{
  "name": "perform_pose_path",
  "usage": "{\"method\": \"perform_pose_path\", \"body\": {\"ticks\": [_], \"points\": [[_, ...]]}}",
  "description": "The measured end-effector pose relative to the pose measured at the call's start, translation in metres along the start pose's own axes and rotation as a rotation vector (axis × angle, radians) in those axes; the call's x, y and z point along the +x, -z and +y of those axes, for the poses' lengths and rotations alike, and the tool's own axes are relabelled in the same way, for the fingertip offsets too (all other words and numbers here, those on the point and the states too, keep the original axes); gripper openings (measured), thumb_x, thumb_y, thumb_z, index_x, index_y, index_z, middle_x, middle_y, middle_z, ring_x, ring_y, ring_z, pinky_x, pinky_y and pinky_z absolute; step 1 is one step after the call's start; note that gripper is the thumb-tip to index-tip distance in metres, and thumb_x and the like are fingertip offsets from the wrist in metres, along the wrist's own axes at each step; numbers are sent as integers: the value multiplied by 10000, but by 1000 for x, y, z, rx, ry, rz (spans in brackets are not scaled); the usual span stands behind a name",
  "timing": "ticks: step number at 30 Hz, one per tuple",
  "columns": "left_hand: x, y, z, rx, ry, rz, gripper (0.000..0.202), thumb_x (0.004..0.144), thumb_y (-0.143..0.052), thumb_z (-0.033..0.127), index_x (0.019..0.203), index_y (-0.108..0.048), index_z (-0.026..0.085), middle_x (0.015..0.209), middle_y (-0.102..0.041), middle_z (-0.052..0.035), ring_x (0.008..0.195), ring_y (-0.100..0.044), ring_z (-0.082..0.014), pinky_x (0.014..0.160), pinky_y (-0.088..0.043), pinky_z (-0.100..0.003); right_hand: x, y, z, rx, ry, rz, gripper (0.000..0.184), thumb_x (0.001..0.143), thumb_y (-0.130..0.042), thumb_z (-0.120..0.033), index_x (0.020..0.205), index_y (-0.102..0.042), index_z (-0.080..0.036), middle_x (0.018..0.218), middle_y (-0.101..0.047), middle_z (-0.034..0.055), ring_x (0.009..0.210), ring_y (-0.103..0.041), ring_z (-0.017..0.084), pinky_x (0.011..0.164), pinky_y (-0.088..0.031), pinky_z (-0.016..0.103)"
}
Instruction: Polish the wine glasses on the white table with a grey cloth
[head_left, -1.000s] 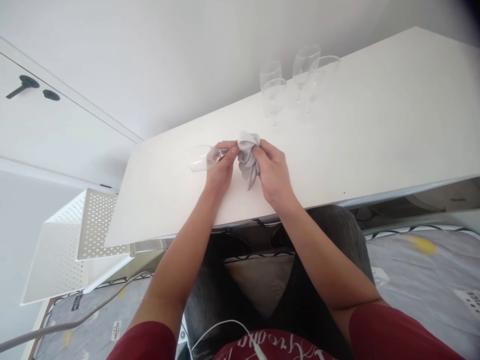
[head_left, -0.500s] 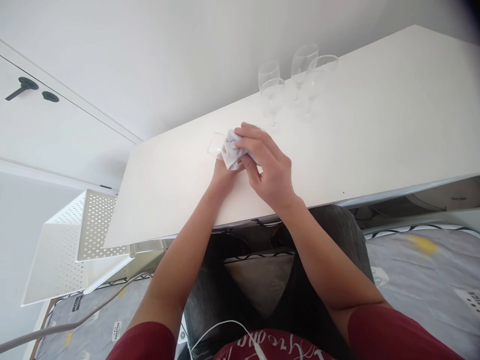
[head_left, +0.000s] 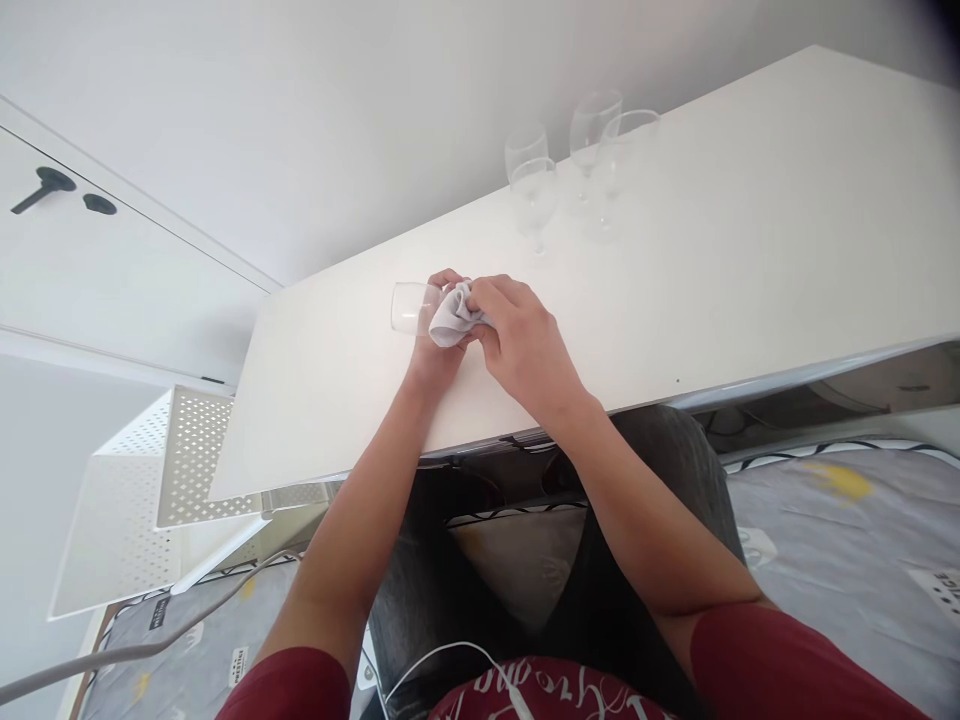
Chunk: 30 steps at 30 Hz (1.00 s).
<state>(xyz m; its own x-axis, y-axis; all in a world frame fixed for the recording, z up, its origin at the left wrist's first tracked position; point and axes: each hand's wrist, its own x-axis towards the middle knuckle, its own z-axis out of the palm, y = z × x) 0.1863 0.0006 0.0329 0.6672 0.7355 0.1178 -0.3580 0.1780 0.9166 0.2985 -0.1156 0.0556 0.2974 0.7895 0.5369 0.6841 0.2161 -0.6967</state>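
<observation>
My left hand [head_left: 439, 358] is wrapped round a clear wine glass [head_left: 409, 308], which lies sideways above the white table with its rim to the left. In my right hand [head_left: 523, 335] a white cloth [head_left: 451, 318] is pinched and bunched against the stem end of that glass. The cloth and my fingers hide the stem and foot. Beyond my hands, toward the back edge, stand several clear stemmed glasses, among them a smaller glass [head_left: 535, 195] and a larger glass [head_left: 628, 155].
The white tabletop [head_left: 315, 390] spans the view, with a wall behind it. White perforated metal shelves [head_left: 196, 450] stand at the left, below a door with a black handle [head_left: 46, 188]. A patterned grey mattress [head_left: 832, 560] and a cable [head_left: 150, 648] lie near me.
The held glass has come slightly left and lower, and more of its bowl shows. My right hand has moved down a little with the cloth, its fingers closer together.
</observation>
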Motion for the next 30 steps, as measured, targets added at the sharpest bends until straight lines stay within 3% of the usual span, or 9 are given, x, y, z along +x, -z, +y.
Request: {"method": "perform_pose_path", "body": {"ticks": [3, 5, 9, 13, 17, 22, 25, 27, 30], "points": [[-2, 2, 3, -49, 1, -134, 575, 696, -929, 403, 1190, -650, 308, 1127, -655, -38, 980, -660, -189, 741, -548, -280, 1, 5, 3, 11, -1, 27, 362, 882, -464, 43, 1051, -594, -250, 1259, -699, 60, 1183, -613, 268, 885, -574, 395], [-2, 4, 3, -58, 2, -150, 595, 731, -909, 451, 1239, -627, 327, 1185, -655, -40, 1057, -665, -207, 824, -560, -313, 1, 6, 6, 7, 16, 50, 378, 890, -435, 49, 1039, -607, -252, 1288, -695, 70, 1228, -604, 271, 945, -576, 428], [1, 9, 1, -21, -65, -110, 550, 780, -858, 599, 1191, -609, 330, 1254, -664, -36, 1133, -669, -216, 891, -547, -332, 2, 4, 13, -15, 133, 30, 311, 943, -461, 6, 1025, -633, -239, 1353, -674, 97, 1390, -537, 309, 1104, -519, 523], [3, 13, -1, -49, -103, -21, 533, 779, -871, 559, 1187, -613, 332, 1393, -647, -42, 1209, -663, -229, 951, -552, -343, 3, -2, 18, -64, 200, -25, 142, 990, -584, -132, 1057, -644, -241, 1432, -636, 113, 1452, -488, 352, 1172, -440, 600], [1, 12, 1, -46, -38, -55, 554, 756, -887, 518, 1204, -626, 321, 1614, -536, -55, 1099, -685, -200, 857, -572, -319, 1, -12, 21, -116, 144, 20, 204, 1016, -485, -95, 1067, -621, -239, 1229, -699, 110, 1245, -593, 314, 1071, -475, 522], [-1, 9, 2, 13, -2, -158, 526, 772, -878, 430, 1234, -645, 329, 1684, -478, -37, 1083, -694, -189, 849, -590, -320, 0, -16, 19, -166, -5, 9, 308, 940, -433, -8, 1115, -561, -226, 940, -659, 77, 968, -600, 285, 940, -460, 475], [1, 10, 1, 38, -34, -141, 483, 786, -862, 451, 1209, -673, 314, 1619, -537, -29, 1292, -661, -271, 995, -596, -404, 2, -11, 16, -5, -98, -49, 210, 941, -496, -68, 1057, -505, -242, 907, -633, 43, 859, -588, 247, 866, -458, 441], [3, 13, -1, 43, -95, -130, 491, 775, -860, 514, 1184, -695, 297, 1559, -579, -28, 1452, -573, -331, 1146, -537, -485, 4, -5, 15, 235, -239, -135, 147, 963, -573, -180, 1020, -462, -258, 882, -620, 11, 758, -571, 209, 765, -459, 390], [5, 20, -6, 36, -142, -159, 636, 689, -877, 661, 1178, -701, 294, 1459, -643, -48, 1541, -483, -397, 1239, -456, -572, 6, 9, 16, 696, -471, -311, 276, 949, -693, -381, 966, -443, -264, 859, -617, -13, 704, -576, 176, 661, -458, 330]]}}
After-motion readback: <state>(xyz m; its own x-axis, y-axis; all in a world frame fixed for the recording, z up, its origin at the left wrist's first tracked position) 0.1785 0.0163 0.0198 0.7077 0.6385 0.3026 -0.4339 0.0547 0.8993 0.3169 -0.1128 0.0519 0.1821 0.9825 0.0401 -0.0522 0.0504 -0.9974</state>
